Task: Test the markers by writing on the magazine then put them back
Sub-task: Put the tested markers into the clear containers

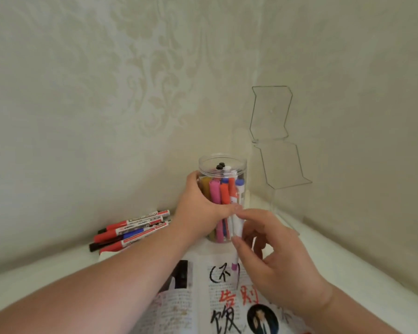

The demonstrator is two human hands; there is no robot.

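Observation:
A clear plastic jar (pixel 223 165) stands at the back of the white table, packed with several colored markers (pixel 219 191). My left hand (pixel 200 208) grips the jar's left side, thumb across its front. My right hand (pixel 275 256) pinches a white marker (pixel 235 224) upright in front of the jar, its purple end pointing down over the open magazine (pixel 188 307). The magazine lies nearest me and carries black and red handwritten characters.
A pile of red, blue and black markers (pixel 130 229) lies on the table left of the jar. A clear acrylic tiered stand (pixel 278 145) rises at the right, by the wall corner. Patterned walls close the table at the back and right.

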